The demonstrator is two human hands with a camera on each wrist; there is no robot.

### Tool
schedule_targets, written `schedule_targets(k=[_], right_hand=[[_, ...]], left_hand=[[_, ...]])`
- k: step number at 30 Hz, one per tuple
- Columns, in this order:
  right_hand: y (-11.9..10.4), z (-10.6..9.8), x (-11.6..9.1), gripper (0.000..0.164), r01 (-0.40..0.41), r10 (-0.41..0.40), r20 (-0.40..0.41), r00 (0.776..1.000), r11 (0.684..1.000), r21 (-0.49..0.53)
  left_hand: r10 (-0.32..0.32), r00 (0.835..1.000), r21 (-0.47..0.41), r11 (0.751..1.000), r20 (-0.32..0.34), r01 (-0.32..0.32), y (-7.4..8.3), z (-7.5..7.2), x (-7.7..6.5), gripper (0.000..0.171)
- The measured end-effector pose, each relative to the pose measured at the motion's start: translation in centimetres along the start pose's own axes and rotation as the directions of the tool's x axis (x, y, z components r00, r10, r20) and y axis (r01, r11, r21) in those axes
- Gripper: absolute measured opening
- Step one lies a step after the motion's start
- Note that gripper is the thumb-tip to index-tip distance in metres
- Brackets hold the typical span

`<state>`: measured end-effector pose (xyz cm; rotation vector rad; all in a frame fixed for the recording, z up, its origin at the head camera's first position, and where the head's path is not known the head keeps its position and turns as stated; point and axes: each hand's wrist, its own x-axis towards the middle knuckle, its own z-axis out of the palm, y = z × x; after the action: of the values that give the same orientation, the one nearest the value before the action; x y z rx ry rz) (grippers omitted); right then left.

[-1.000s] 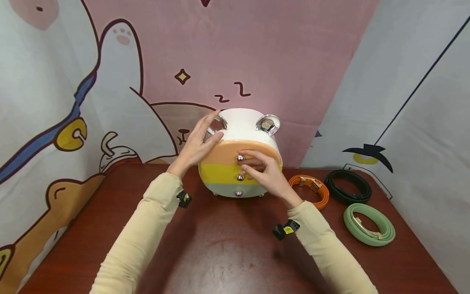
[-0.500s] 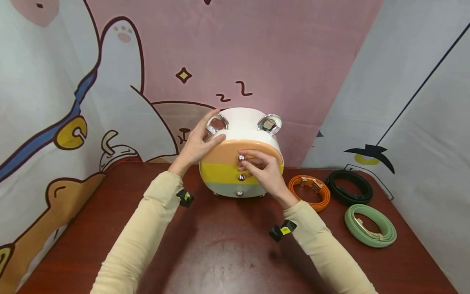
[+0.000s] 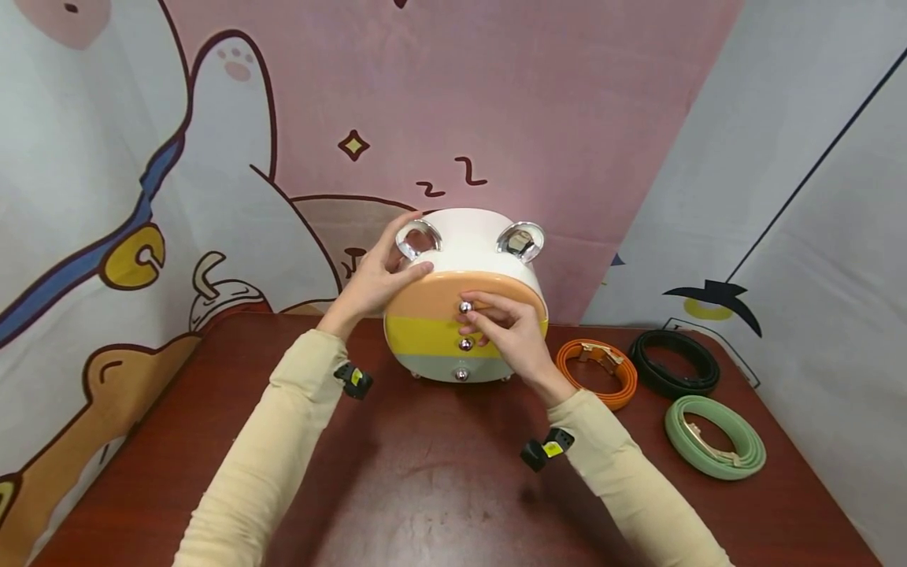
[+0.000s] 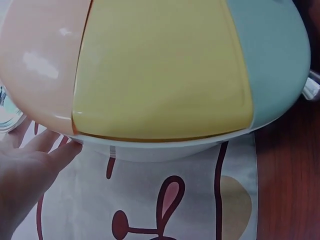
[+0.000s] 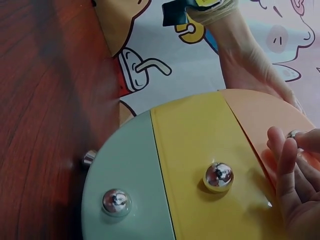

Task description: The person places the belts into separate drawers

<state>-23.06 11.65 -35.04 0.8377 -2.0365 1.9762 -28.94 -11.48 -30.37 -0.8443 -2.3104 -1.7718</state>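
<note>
A small white drawer cabinet [image 3: 471, 228] stands at the back of the table, with silver ear shapes on top. Its front has an orange drawer [image 3: 425, 295], a yellow drawer [image 4: 160, 70] and a green drawer [image 5: 127, 160], each with a round silver knob. My right hand [image 3: 513, 331] pinches the top knob [image 3: 465, 307] between thumb and fingers. Against the cabinet's upper left side rests my left hand [image 3: 372, 279], thumb at the front rim and straight fingers beside the left ear [image 3: 418, 239]. The left fingertips are partly hidden behind that ear.
Three coiled belts lie to the right of the cabinet: an orange belt [image 3: 597, 374], a black belt [image 3: 673, 362] and a green belt [image 3: 714, 437]. Beneath everything is a dark red-brown wooden table [image 3: 418, 488]. Cartoon-printed cloth [image 3: 553, 118] hangs behind and on both sides.
My right thumb and fingers have come together on the top knob. My left fingers have slipped slightly further behind the ear. The cabinet and belts stay in place.
</note>
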Motion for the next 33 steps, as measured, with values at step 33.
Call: schedule_targets(k=[33], right_hand=[[-1.0,0.2,-1.1,0.028,-0.080,0.080,0.002,0.997,0.995,0.068]], left_hand=[[0.009,0.998,-0.107,0.994,0.066,-0.002,0.1,-0.3,0.0,0.076]])
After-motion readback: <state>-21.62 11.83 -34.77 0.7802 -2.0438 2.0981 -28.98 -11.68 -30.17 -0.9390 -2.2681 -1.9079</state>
